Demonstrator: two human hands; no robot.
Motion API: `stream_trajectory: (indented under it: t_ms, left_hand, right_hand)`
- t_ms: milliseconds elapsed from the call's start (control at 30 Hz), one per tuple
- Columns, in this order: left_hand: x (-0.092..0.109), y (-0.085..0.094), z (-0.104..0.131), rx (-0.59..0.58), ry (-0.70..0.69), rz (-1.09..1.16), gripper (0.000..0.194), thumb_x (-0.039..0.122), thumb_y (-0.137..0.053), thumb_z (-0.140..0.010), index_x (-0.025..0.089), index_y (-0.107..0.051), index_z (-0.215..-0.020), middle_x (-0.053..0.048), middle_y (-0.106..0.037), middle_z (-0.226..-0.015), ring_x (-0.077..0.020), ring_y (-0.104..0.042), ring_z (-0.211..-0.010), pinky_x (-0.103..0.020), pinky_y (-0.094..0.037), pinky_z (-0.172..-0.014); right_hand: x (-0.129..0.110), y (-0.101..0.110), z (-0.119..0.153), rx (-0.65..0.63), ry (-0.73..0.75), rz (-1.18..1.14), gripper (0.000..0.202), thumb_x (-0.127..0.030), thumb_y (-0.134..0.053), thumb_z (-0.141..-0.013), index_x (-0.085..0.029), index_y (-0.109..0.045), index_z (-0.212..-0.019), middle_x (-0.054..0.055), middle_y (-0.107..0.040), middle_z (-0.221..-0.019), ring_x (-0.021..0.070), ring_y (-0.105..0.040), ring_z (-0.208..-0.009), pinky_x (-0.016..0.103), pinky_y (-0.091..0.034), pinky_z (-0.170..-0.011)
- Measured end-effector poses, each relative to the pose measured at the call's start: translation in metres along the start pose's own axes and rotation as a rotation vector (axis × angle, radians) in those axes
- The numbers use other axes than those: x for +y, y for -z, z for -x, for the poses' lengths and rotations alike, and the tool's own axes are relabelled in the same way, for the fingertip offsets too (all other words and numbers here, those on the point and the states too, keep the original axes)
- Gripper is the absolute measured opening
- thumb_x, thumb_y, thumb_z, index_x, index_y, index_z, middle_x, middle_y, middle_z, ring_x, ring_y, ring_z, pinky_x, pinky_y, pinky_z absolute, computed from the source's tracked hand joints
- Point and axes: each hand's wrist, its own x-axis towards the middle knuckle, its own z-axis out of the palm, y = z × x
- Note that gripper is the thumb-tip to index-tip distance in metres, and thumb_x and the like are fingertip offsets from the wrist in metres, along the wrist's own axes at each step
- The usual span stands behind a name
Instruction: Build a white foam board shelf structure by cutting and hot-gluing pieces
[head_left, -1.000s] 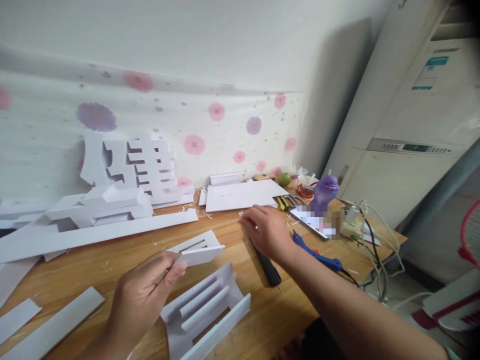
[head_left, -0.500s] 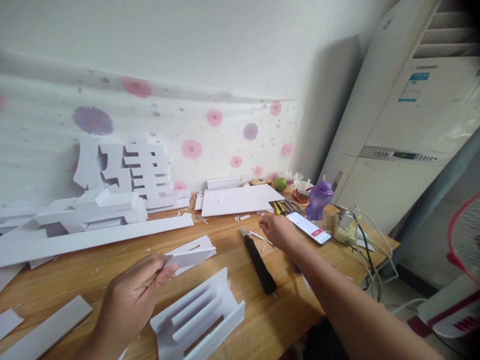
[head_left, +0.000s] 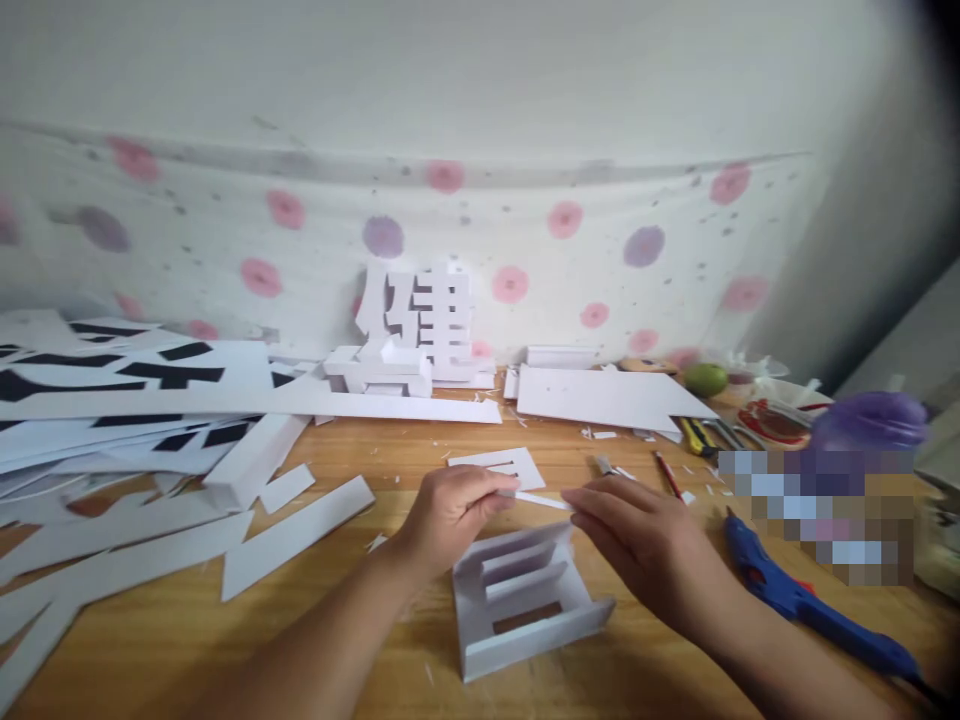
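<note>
My left hand [head_left: 454, 510] pinches one end of a narrow white strip [head_left: 544, 500] between thumb and fingers. At the strip's other end is my right hand [head_left: 637, 525], its fingers closed together on it. Just below both hands, a white box-like piece [head_left: 525, 640] with upright ribs and a slot lies on the wooden table. Behind my left hand, a flat white piece with slits [head_left: 529, 465] rests on the table. The knife beyond my right hand shows only its tip [head_left: 604, 465].
A blue glue gun [head_left: 795, 600] lies at the right, near a red pencil [head_left: 667, 475] and a yellow cutter [head_left: 697, 437]. White boards [head_left: 600, 395] and a standing white character shape [head_left: 442, 320] line the back. Cut strips [head_left: 300, 535] cover the left. A purple bottle [head_left: 870, 425] is far right.
The view has swung right to left, showing more of the left side. My right hand has come back from near the phone to the strip in my left hand.
</note>
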Motion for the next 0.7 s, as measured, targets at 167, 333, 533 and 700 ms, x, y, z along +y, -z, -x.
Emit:
stream_trajectory:
  t_ms: [167,333,533,700]
  left_hand:
    - [0.002,0.000,0.003,-0.066,0.116,0.038,0.015,0.021,-0.061,-0.088,0.014,-0.073,-0.094,-0.006,-0.075,-0.082,-0.0144,-0.069,-0.070,-0.023,-0.054,-0.066]
    - [-0.001,0.006,-0.005,-0.268,0.109,0.105,0.019,0.025,-0.059,-0.090,0.015,-0.074,-0.085,-0.007,-0.073,-0.084,-0.0157,-0.066,-0.078,-0.026,-0.052,-0.073]
    - [0.003,0.015,-0.011,-0.422,0.065,0.247,0.037,0.045,-0.054,-0.092,0.016,-0.074,-0.083,-0.013,-0.071,-0.102,-0.0204,-0.065,-0.098,-0.032,-0.051,-0.087]
    - [0.008,0.017,-0.013,-0.393,0.159,0.275,0.025,0.036,-0.058,-0.091,0.019,-0.075,-0.086,-0.008,-0.071,-0.092,-0.0178,-0.066,-0.089,-0.029,-0.053,-0.081]
  right_hand:
    - [0.004,-0.001,0.000,0.042,-0.029,-0.024,0.012,-0.020,-0.054,-0.095,-0.020,-0.064,-0.100,0.005,-0.068,-0.090,0.0154,-0.065,-0.078,0.028,-0.052,-0.068]
    - [0.006,0.004,-0.003,0.053,-0.060,-0.044,0.011,-0.020,-0.054,-0.094,-0.020,-0.066,-0.095,0.005,-0.069,-0.087,0.0154,-0.065,-0.074,0.028,-0.051,-0.065]
    - [0.005,0.016,-0.002,-0.058,-0.065,-0.169,0.010,-0.021,-0.057,-0.093,-0.022,-0.066,-0.091,0.002,-0.068,-0.080,0.0130,-0.064,-0.069,0.024,-0.049,-0.062]
    - [0.005,0.017,0.011,-0.236,-0.038,-0.174,0.017,-0.020,-0.052,-0.095,-0.021,-0.068,-0.101,0.006,-0.069,-0.092,0.0140,-0.065,-0.078,0.025,-0.050,-0.065]
